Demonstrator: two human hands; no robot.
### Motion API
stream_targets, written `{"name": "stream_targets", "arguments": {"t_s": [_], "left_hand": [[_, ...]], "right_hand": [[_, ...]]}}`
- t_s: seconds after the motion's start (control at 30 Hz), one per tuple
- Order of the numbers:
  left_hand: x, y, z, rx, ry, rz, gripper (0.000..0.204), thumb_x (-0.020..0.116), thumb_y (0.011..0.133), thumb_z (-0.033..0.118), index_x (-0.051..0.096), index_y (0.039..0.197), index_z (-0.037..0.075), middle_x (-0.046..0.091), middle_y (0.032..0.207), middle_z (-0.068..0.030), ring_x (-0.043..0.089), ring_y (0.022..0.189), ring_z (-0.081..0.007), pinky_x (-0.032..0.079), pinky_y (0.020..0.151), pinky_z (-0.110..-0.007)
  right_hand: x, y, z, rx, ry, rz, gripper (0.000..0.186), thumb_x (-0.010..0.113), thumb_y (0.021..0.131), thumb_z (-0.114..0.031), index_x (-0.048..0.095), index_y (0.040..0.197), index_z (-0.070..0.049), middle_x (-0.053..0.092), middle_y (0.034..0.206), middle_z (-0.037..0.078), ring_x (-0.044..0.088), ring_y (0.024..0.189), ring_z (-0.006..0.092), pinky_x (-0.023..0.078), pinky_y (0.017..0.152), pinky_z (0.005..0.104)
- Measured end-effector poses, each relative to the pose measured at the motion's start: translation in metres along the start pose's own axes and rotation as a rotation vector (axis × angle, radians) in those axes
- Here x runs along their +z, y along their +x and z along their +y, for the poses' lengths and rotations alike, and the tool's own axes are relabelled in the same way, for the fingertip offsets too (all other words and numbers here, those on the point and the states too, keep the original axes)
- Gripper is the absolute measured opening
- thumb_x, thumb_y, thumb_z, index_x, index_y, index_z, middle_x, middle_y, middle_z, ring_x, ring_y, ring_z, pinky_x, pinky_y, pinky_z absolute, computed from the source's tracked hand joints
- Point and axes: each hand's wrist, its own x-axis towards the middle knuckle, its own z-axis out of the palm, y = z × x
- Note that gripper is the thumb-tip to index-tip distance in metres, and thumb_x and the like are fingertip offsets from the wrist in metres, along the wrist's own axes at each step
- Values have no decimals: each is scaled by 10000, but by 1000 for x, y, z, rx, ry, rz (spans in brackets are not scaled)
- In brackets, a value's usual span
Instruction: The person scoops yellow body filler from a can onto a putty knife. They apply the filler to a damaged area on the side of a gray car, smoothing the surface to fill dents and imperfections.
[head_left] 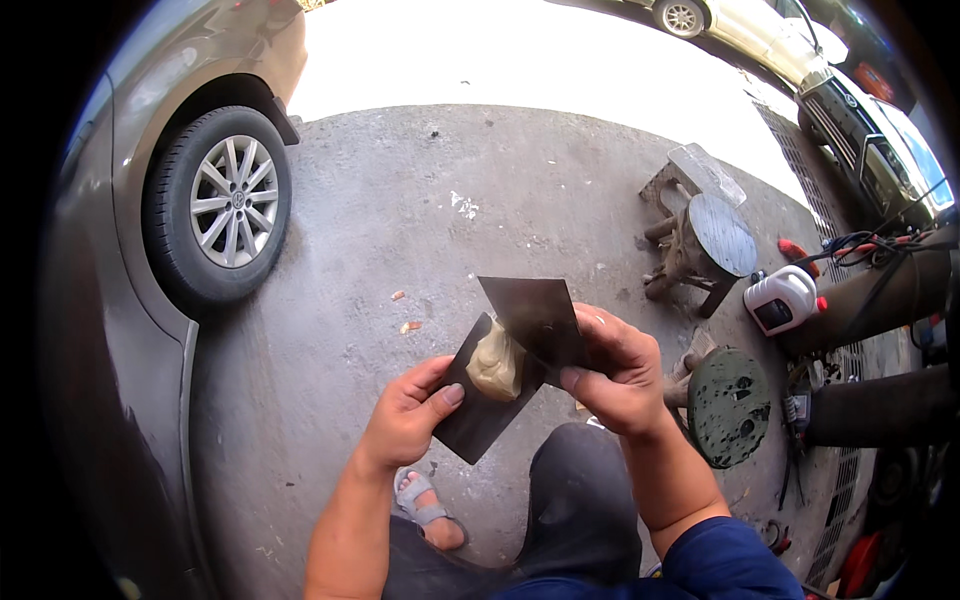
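Observation:
My left hand point(408, 412) grips a dark flat spreader plate point(472, 428) by its left edge, thumb on top. On that plate lies a lump of cream-beige body filler point(496, 364). A second dark spreader point(540, 312) is pinched in my right hand point(618, 370), between the thumb above and fingers behind. Its blade tilts over the right side of the lump and overlaps the lower plate; whether its edge touches the filler, I cannot tell. Both hands are held out in front of my knees, above the concrete floor.
A grey-brown car point(130, 330) with a silver-spoked wheel point(235, 200) stands close on the left. At the right are a round stool point(722, 236), a green spotted round seat point(728, 408), a white jug point(784, 300) and thick dark posts point(880, 408). Cars point(740, 35) are parked beyond.

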Motion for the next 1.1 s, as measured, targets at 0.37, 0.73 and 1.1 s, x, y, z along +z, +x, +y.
{"name": "stream_targets", "arguments": {"t_s": [0.37, 0.73, 1.1], "left_hand": [[12, 3, 6, 99, -382, 190, 375, 477, 948, 15, 454, 1321, -11, 583, 1240, -121, 574, 1131, -210, 461, 995, -363], [45, -2, -7, -29, -583, 391, 352, 450, 955, 42, 452, 1307, 40, 570, 1244, -112, 572, 1128, -215, 459, 999, -380], [42, 3, -15, 220, -443, 445, 350, 483, 959, 41, 425, 1304, 38, 564, 1245, -130, 546, 1150, -203, 431, 1008, -380]], "right_hand": [[-45, -11, 29, 216, 38, 342, 544, 491, 804, 56, 437, 1345, 51, 609, 1188, 145, 605, 1061, 193, 481, 931, 337], [-31, -33, 86, 414, 142, 180, 545, 651, 911, -152, 413, 1358, 50, 559, 1262, 130, 542, 1147, 184, 425, 990, 340], [14, -37, 42, -142, -385, 93, 468, 628, 827, 108, 547, 1273, -11, 581, 1234, 148, 591, 1104, 231, 483, 908, 323]]}}
